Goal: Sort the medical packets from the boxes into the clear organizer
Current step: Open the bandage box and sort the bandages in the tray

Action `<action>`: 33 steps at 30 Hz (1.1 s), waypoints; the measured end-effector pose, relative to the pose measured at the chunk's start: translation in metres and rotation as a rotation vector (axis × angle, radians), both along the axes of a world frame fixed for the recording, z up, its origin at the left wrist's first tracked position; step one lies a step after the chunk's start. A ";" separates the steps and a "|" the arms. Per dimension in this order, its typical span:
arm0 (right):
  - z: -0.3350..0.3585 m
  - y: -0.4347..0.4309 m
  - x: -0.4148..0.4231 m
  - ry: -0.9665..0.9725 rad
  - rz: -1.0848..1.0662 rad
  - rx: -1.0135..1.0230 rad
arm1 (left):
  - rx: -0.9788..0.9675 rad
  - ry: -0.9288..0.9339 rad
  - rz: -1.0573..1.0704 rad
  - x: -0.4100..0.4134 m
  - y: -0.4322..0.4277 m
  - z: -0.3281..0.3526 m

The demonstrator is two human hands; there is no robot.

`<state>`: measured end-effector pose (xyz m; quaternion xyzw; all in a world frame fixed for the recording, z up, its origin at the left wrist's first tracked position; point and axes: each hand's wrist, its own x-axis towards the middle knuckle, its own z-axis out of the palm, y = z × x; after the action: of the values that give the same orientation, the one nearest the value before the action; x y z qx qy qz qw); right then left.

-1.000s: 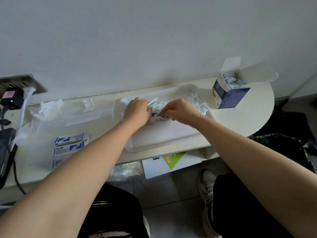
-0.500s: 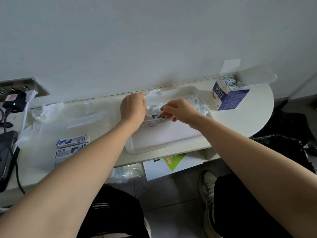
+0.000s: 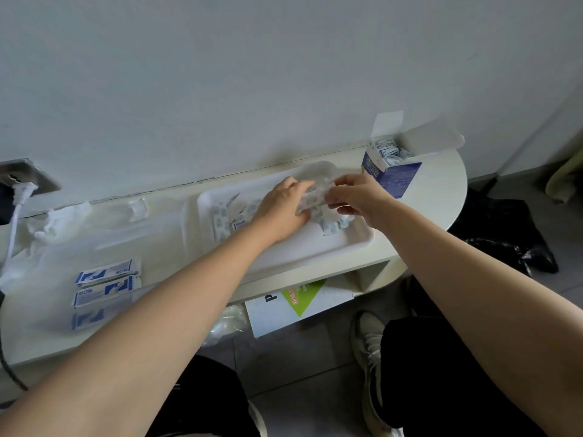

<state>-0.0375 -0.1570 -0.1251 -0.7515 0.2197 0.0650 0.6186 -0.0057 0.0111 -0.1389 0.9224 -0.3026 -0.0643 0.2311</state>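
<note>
Hands meet over the white tray (image 3: 353, 247): left hand (image 3: 284, 212) and right hand (image 3: 356, 197) each pinch one end of a loose packet bundle (image 3: 314, 199). Uneven pull could fan the slick packets, dropping them among strays (image 3: 220, 217) in the tray.

Pale plain wall (image 3: 284, 74) above a white round-ended tabletop (image 3: 441, 190), in soft, even light.
A grey metal socket plate (image 3: 41, 181) sits on the wall at far left with a white plug (image 3: 22, 192) in it; grey tiled floor (image 3: 299, 357) shows below the table's near edge, and an open white cubby (image 3: 372, 275) sits under the top at right.
</note>
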 end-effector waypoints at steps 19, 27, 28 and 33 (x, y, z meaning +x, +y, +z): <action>-0.005 -0.033 -0.008 -0.113 -0.165 -0.299 | 0.120 0.097 0.173 0.012 -0.046 -0.018; -0.008 -0.032 -0.011 -0.115 -0.276 0.005 | 0.098 -0.084 0.096 0.011 -0.052 -0.020; -0.008 -0.031 -0.011 -0.105 -0.267 0.016 | 0.079 -0.091 0.103 0.012 -0.051 -0.021; -0.004 -0.034 -0.009 -0.116 -0.303 0.088 | 0.036 -0.089 0.107 0.017 -0.049 -0.023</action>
<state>-0.0463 -0.1911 -0.1290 -0.6846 0.2911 -0.0630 0.6653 0.0112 -0.0375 -0.1616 0.9433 -0.2614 -0.0161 0.2039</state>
